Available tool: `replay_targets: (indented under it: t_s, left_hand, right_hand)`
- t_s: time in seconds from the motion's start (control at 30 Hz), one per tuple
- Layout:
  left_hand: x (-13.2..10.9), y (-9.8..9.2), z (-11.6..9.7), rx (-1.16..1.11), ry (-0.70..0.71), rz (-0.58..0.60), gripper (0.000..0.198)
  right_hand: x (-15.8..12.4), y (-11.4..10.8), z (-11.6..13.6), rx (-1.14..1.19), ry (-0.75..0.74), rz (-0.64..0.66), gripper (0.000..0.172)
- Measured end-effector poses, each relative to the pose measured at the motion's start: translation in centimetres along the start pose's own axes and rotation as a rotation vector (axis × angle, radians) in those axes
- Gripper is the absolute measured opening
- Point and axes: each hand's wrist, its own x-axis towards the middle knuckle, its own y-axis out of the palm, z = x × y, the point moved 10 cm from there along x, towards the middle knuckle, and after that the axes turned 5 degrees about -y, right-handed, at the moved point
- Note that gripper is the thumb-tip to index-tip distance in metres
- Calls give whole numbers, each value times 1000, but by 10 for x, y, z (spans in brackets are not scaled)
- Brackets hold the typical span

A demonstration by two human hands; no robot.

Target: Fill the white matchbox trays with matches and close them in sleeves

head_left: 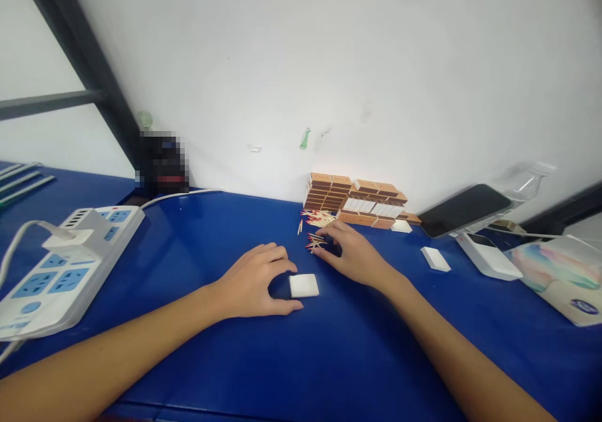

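Note:
My left hand (256, 279) rests on the blue table (197, 321), thumb and fingers curved around a small white matchbox tray (303, 285) and touching its left side. My right hand (353, 254) lies flat just beyond it, fingertips on a small bunch of red-tipped matches (316, 242). More loose matches (314, 219) lie farther back. Behind them, stacks of brown matchboxes (357, 199) stand against the white wall.
A white power strip (66, 262) with blue sockets and a plugged adapter sits at the left. Two white trays (435, 258) lie to the right. A phone (463, 209) leans on a white stand, with a colourful box (559, 271) at the far right.

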Motion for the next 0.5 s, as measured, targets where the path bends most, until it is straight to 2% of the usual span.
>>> replay_targets:
  t_s: [0.07, 0.33, 0.5]
  left_hand:
    - [0, 2, 1, 3, 10, 13, 44]
    - [3, 1, 1, -16, 16, 4, 32]
    - [3, 0, 4, -48, -11, -4, 32]
  right_hand:
    - [0, 3, -1, -6, 13, -7, 15]
    - [-9, 12, -11, -140, -4, -17, 18]
    - [-12, -2, -5, -119, -11, -25, 16]
